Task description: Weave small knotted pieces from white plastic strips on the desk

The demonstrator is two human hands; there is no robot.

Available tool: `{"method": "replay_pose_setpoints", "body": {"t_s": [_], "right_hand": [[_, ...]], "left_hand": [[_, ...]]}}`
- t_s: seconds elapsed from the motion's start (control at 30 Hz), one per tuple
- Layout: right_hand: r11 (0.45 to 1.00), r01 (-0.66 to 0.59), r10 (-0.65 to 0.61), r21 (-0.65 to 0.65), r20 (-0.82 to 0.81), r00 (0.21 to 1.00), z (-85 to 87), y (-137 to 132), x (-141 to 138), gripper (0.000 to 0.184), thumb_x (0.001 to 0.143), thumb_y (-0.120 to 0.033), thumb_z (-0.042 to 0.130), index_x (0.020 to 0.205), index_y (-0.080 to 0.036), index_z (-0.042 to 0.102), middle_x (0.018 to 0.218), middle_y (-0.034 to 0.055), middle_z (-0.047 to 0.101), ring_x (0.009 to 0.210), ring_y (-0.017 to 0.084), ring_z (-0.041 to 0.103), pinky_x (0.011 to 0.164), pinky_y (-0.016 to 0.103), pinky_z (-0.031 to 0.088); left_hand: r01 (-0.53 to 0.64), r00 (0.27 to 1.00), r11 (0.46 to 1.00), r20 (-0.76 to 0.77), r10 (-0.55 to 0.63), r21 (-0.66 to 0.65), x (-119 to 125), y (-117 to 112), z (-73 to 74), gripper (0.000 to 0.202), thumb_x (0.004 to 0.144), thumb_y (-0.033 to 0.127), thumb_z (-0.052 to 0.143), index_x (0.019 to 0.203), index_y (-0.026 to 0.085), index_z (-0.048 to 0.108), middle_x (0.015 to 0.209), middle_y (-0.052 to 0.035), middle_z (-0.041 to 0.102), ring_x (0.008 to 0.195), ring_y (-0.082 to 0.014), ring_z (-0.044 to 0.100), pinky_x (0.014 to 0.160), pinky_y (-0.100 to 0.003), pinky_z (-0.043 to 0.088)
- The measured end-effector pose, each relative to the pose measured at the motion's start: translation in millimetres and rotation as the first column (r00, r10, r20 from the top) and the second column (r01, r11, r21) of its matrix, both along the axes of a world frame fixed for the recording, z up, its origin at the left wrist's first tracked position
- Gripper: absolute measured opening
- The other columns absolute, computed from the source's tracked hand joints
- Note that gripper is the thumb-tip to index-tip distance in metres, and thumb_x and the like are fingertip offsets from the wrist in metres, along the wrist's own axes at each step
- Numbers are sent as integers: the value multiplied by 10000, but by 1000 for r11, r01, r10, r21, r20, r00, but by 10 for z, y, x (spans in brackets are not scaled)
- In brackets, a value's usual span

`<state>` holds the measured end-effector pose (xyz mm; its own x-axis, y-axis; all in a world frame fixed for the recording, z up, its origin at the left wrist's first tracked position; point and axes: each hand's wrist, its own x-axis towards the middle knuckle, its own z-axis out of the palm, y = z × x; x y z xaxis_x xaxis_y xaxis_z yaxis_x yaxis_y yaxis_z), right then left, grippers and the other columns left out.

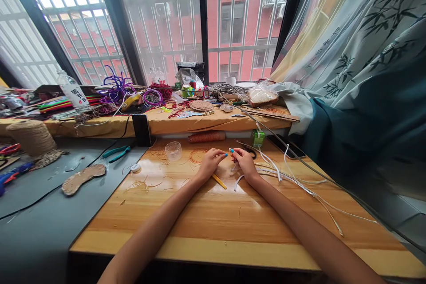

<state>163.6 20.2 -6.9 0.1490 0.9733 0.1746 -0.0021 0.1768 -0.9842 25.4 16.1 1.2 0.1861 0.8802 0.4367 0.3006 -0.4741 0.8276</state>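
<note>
Over the middle of the wooden table, my left hand (210, 163) and my right hand (244, 163) are close together, thumbs and forefingers pinched. A small whitish piece (230, 150) shows at the fingertips of my right hand; its kind is too small to tell. Whatever my left fingertips pinch, if anything, cannot be made out. Beside my left wrist lies a yellow flat stick (219, 182). A coil of copper-coloured wire (196, 156) is just behind my left hand. White cords (293, 177) spread to the right of my right hand, and black-handled scissors (253, 154) lie partly hidden behind it.
A clear plastic cup (173, 151), a small white spool (136, 168) and wire scraps lie left. Teal pliers (116, 154) rest on the grey mat. A green box (258, 138) and a phone (286, 147) are behind right. Craft materials crowd the window ledge (186, 123).
</note>
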Motion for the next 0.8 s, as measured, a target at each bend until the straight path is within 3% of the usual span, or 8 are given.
{"method": "replay_pose_setpoints", "body": {"t_s": [0.23,0.5,0.8], "right_hand": [[1000,-8,7,17,64,998,9,-17,-16,332,586,-449,575,708,-141,559,615,6,552,472,84,474,481,230,382],[999,-24,17,45,162,987,19,-49,-33,290,616,-422,559,719,-151,564,626,10,562,488,100,489,509,243,399],[998,-34,20,55,235,972,25,-59,-34,242,656,-372,522,735,-147,564,619,12,558,493,107,497,505,244,396]], "left_hand": [[32,996,999,79,-29,-29,-29,19,-16,191,728,252,498,828,184,647,793,-36,608,745,-139,520,698,-243,377],[-1,991,1000,137,0,7,-42,2,27,234,727,248,512,926,194,623,819,-35,515,729,-119,479,679,-231,375],[44,979,999,199,-44,2,-30,43,-8,424,670,173,572,1090,202,526,818,-20,442,695,-92,443,692,-229,380]]}}
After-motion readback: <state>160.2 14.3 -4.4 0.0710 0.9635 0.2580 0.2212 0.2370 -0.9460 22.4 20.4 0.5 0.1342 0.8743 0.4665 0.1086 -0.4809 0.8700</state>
